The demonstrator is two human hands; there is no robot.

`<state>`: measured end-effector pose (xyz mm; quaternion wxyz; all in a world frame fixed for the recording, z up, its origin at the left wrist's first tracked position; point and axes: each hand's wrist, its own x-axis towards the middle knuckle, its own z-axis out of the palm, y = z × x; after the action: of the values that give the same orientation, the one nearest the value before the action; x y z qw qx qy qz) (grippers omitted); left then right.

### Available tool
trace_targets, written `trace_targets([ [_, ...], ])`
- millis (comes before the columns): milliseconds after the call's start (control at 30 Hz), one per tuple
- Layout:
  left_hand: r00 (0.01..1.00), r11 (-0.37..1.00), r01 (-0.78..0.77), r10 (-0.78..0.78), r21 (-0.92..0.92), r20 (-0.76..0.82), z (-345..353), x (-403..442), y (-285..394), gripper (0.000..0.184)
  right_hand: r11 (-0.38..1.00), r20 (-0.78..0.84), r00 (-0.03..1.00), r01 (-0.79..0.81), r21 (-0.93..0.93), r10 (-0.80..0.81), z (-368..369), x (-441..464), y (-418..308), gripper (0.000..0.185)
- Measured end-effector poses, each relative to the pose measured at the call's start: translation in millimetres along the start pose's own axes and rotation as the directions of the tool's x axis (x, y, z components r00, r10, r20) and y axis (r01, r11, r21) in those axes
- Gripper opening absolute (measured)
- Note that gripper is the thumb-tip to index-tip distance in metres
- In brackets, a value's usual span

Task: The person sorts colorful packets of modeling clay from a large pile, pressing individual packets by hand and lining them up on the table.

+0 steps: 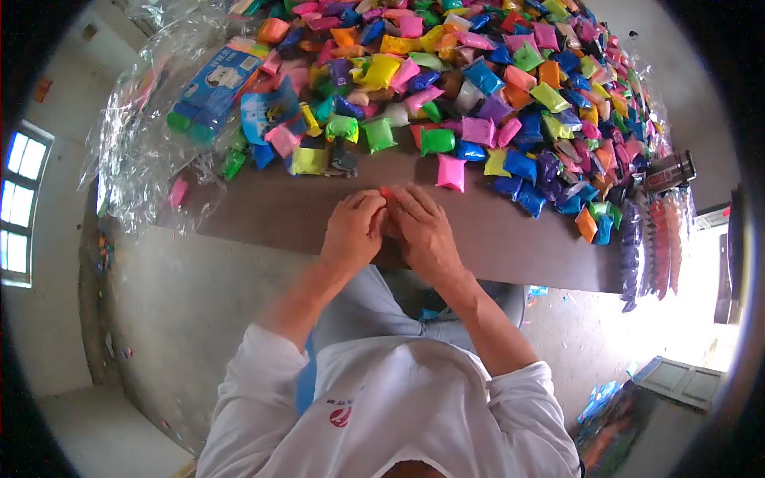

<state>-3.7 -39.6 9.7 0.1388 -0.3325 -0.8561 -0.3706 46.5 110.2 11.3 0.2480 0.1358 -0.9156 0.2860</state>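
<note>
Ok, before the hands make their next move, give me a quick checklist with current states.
1. Left hand in view at the table: ok.
2. Right hand close beside it: ok.
3. Small red piece visible at the fingertips: ok.
4. Which hand grips it: cannot tell, fingers hide most of it.
5. Pink packet ahead of the right hand, not held: ok.
6. Clear plastic apart from the left hand: ok.
</note>
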Motion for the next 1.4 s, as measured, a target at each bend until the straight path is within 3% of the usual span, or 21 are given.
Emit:
trace_targets([
  [133, 0.999, 0.996, -0.004, 0.001, 0.093, 0.037, 10.2, -9.2, -0.7, 0.021, 1.0, 0.166, 0.986, -0.027, -0.001, 0.027, -4.5, -5.6, 7.1, 0.045],
  [267, 0.997, 0.984, -0.029, 0.016, 0.178, 0.075, 7.4, -20.1, 4.4, 0.031, 0.998, 0.181, 0.983, 0.014, 0.056, -0.024, -11.9, -5.3, 16.4, 0.049],
  [367, 0.997, 0.972, -0.027, 0.008, 0.234, 0.082, 6.0, -28.1, 7.9, 0.037, 0.992, 0.099, 0.992, 0.062, 0.109, -0.073, -7.8, -6.2, 15.7, 0.048],
  [433, 0.996, 0.967, -0.01, -0.014, 0.255, 0.092, 6.6, -31.5, 11.1, 0.041, 0.995, 0.12, 0.988, 0.099, -0.02, -0.096, -9.0, -5.5, 7.8, 0.044],
  [500, 0.996, 0.968, 0.029, -0.048, 0.25, 0.069, 5.2, -31.3, 14.8, 0.042, 0.996, 0.134, 0.988, 0.082, -0.022, -0.078, -11.5, -1.3, 4.4, 0.043],
  [633, 0.998, 0.977, 0.014, -0.025, 0.212, 0.049, 1.2, -26.1, 11.9, 0.039, 0.998, 0.089, 0.994, 0.059, 0.028, -0.062, -4.3, -5.1, 10.0, 0.041],
  [667, 0.997, 0.99, 0.057, -0.064, 0.127, 0.053, -0.4, -23.2, 11.0, 0.036, 0.998, 0.086, 0.994, 0.065, 0.025, -0.067, -3.5, -9.0, 11.9, 0.041],
  [733, 0.993, 0.994, 0.103, -0.105, 0.042, 0.062, 0.4, -19.2, 8.1, 0.034, 0.988, 0.092, 0.995, -0.048, 0.147, 0.034, -5.0, -15.5, 10.5, 0.042],
  [833, 0.99, 0.989, 0.141, -0.142, 0.043, 0.018, 4.8, -15.9, 5.5, 0.028, 0.984, 0.022, 0.992, -0.13, 0.119, 0.128, -11.3, -9.6, 6.0, 0.04],
  [1033, 0.995, 0.986, 0.07, -0.08, 0.152, 0.061, 12.1, -18.2, 5.6, 0.03, 0.999, 0.083, 0.996, 0.014, -0.045, -0.01, -7.3, -2.2, 11.5, 0.038],
  [1167, 1.0, 0.986, 0.007, -0.012, 0.168, 0.025, 15.9, -16.6, 11.7, 0.025, 0.996, 0.121, 0.988, -0.092, -0.017, 0.093, -12.2, -10.6, 11.4, 0.034],
  [1233, 1.0, 0.986, 0.022, -0.024, 0.168, 0.01, 15.4, -18.1, 12.9, 0.025, 0.988, -0.001, 0.995, -0.104, 0.112, 0.104, -6.3, -12.7, 20.4, 0.027],
  [1400, 0.998, 0.994, 0.063, -0.065, 0.09, 0.016, 14.7, -15.6, 7.1, 0.025, 0.998, -0.012, 0.999, -0.052, 0.025, 0.052, -7.6, -11.7, 29.3, 0.024],
])
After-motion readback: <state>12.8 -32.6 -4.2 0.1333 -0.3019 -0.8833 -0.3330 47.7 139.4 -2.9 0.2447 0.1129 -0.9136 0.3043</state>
